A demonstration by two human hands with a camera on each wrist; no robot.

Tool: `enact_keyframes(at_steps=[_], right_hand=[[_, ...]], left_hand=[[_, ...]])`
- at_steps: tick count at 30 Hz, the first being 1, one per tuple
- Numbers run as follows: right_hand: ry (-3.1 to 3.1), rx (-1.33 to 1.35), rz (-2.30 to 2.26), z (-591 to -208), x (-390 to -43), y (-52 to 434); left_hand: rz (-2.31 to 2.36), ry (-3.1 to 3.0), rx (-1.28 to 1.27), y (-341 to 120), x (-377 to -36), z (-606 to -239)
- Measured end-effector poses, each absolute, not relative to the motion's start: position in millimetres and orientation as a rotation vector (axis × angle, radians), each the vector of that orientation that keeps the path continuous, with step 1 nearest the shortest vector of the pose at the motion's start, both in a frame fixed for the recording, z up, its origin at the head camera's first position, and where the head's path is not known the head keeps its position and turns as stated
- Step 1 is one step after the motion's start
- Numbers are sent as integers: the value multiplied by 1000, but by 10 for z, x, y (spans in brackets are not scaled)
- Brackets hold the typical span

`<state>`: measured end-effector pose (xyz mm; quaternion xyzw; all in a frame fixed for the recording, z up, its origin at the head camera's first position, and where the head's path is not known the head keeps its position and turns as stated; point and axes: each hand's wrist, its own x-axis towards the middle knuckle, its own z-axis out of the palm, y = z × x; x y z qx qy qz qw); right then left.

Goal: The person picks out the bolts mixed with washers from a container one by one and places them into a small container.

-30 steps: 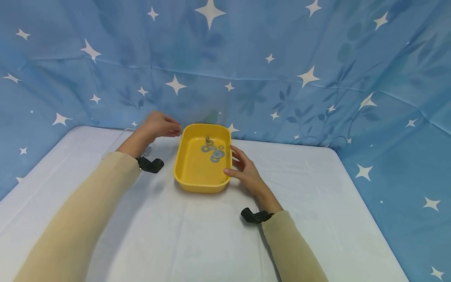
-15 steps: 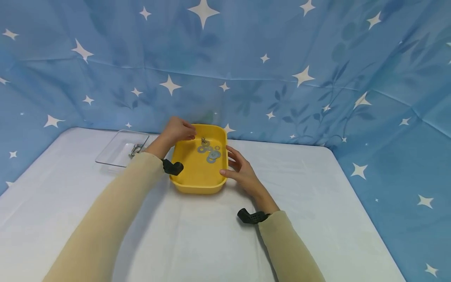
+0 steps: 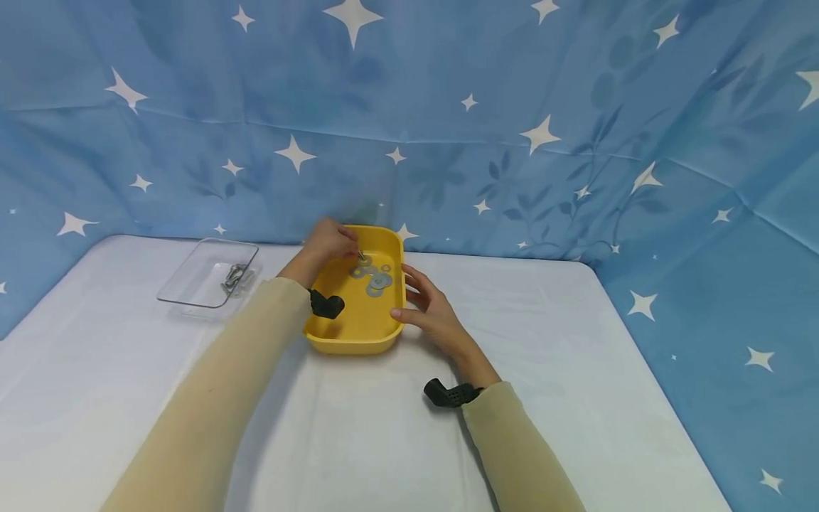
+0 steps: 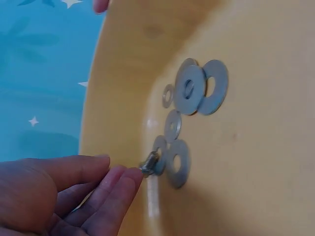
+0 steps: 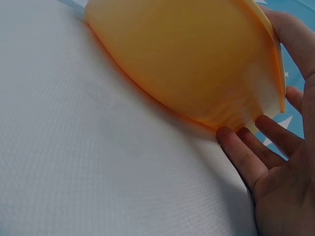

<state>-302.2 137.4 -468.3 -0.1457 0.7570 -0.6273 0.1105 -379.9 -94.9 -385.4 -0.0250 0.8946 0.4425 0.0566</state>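
A yellow plastic tray [image 3: 348, 313] stands on the white table, with several flat metal washers [image 4: 190, 91] lying in its far half. Among them a short bolt [image 4: 150, 161] rests on a washer. My left hand [image 3: 328, 243] reaches over the tray's far left side, and its fingertips [image 4: 132, 174] are right at the bolt. Thumb and fingers stand apart there, nothing pinched between them. On the tray's right side my right hand [image 3: 435, 313] grips the wall, thumb over the rim and fingers [image 5: 241, 150] against the outside.
To the left stands a clear plastic box [image 3: 182, 284] with several screws [image 3: 234, 276] at its right side. Behind the table hangs a blue curtain [image 3: 435, 85] with white stars, close to the tray's far end.
My left hand has moved right, from beside the tray's left rim to inside it near the bolt. The clear box has come into fuller view. My right hand keeps its grip on the tray.
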Motion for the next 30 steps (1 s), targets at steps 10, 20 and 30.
enact_keyframes(at_steps=[10,20,30], right_hand=[[2217,-470,-1849,-4692,-3019,1357],[2236,-468,-1843,-4686,-3024,1361],[2244,-445,-1828,-4667,-3025,1372]], left_hand=[[1242,2741,-178,-900,-3868,-4005],[1325,2686,-154,-726,-3885,-4079],[1477,2557,-244,-490,-3944,-4139]])
